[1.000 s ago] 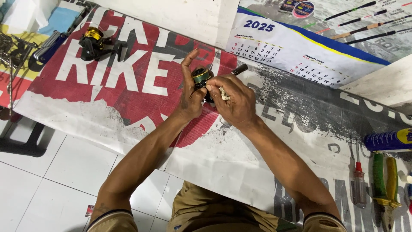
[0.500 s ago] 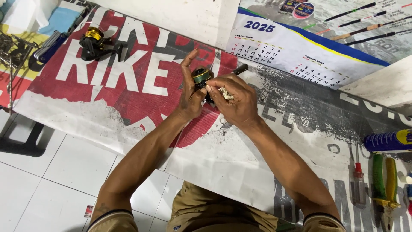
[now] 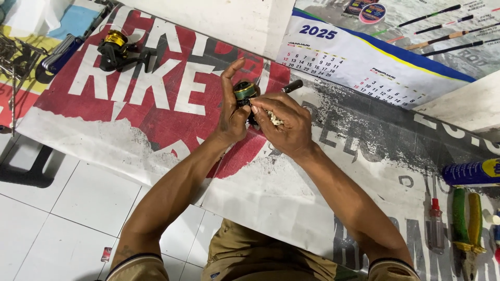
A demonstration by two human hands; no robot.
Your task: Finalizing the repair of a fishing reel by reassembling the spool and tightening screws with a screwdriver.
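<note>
— Black fishing reel with a green-gold spool (image 3: 245, 93): where is it?
— Above the red-and-white printed banner (image 3: 156, 104) spread over white floor tiles (image 3: 78, 203).
— Hands?
— Left hand (image 3: 232, 112) cradles it, forefinger up; right hand (image 3: 284, 122) is closed on its side

A printed banner (image 3: 156, 119) spread over the white tiled floor (image 3: 57, 208) carries a black-and-gold reel (image 3: 115, 49), pliers (image 3: 466, 221) and a screwdriver (image 3: 435, 224).

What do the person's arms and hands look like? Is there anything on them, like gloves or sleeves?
No gloves: the left hand and the right hand are bare, with no rings or watch that show. The forearms are bare too. Short sleeves end near the elbows; they look tan or khaki with a dark band at the hem. A small dark mark on the left forearm near the sleeve may be a tattoo, too small to tell.
</note>
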